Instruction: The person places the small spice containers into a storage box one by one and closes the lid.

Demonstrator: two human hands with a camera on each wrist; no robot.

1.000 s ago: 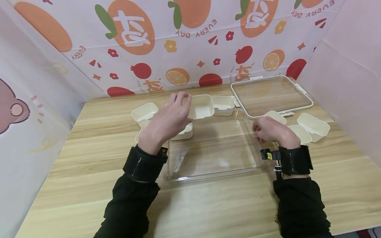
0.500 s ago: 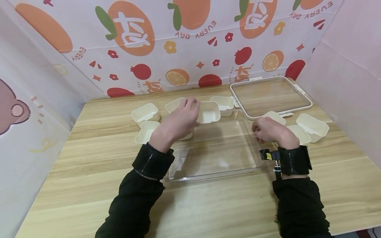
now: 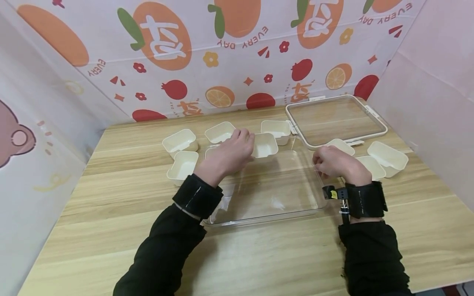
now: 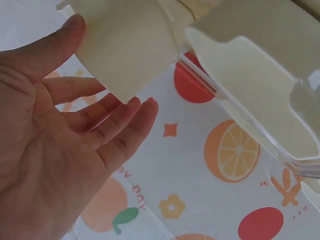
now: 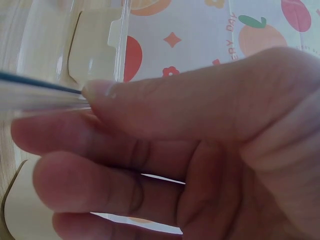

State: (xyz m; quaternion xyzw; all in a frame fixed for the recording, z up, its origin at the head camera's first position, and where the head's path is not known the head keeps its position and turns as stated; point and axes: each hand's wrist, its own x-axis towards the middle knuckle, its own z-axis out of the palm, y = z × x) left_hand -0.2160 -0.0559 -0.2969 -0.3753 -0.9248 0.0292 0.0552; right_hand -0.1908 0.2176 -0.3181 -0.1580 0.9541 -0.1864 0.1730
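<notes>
At the head view's centre, the left hand (image 3: 231,153) pinches a cream bin (image 3: 266,146) above the clear box (image 3: 264,218), whose right wall the right hand (image 3: 335,163) pinches; another bin (image 4: 255,90) seems already inside, several loose bins (image 3: 181,142) and the lid (image 3: 337,119) outside.

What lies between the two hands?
In the head view: the tub that the left hand holds, then the clear box, which the right hand pinches.

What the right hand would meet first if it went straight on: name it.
Most likely the near side wall of the clear rectangular plastic box: the right hand pinches it, though depth is unclear.
</notes>
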